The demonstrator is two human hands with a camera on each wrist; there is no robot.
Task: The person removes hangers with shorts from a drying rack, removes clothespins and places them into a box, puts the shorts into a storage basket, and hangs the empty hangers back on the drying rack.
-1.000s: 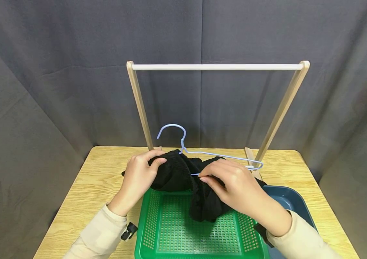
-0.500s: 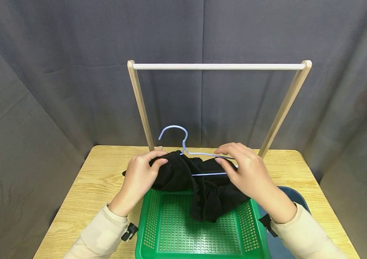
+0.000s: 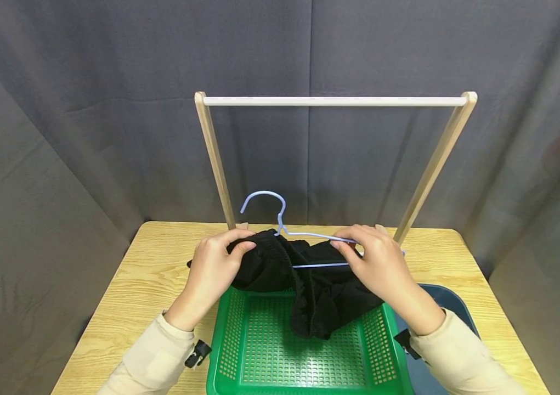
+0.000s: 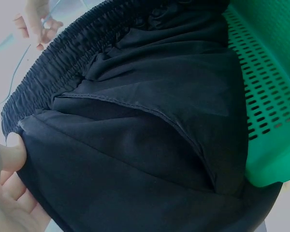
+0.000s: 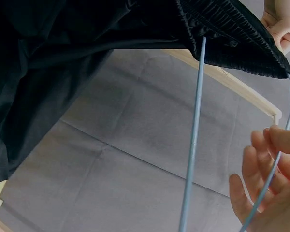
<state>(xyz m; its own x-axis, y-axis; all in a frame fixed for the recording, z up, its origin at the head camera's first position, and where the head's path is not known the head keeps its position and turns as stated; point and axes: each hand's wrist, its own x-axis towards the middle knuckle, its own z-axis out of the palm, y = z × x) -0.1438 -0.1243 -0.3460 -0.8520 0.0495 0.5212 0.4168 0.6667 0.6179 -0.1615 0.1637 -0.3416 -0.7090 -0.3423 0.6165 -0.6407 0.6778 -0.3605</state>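
Note:
Black shorts (image 3: pixel 260 269) with a gathered elastic waist hang partly over the green basket. My left hand (image 3: pixel 215 260) pinches their waistband edge between thumb and fingers, as the left wrist view also shows. A pale blue hanger (image 3: pixel 281 219) is partly inside the waist, its left end hidden by the cloth. Its hook stands up, and its lower bar (image 5: pixel 194 140) comes out of the waist opening. With thumb and fingers my right hand (image 3: pixel 375 260) pinches the hanger's right upper arm, outside the shorts. In the left wrist view a side pocket gapes slightly.
A green perforated basket (image 3: pixel 214 351) stands below the shorts on the wooden table (image 3: pixel 156 263). Partly behind my right arm sits a dark blue bin (image 3: pixel 450 296). A wooden rack with a white rod (image 3: pixel 329 102) rises behind, in front of a grey curtain (image 3: pixel 87 137).
My right hand has gone from the hanger's lower bar, by the waist opening, rightward and up to its upper arm. The left hand keeps its place on the waistband.

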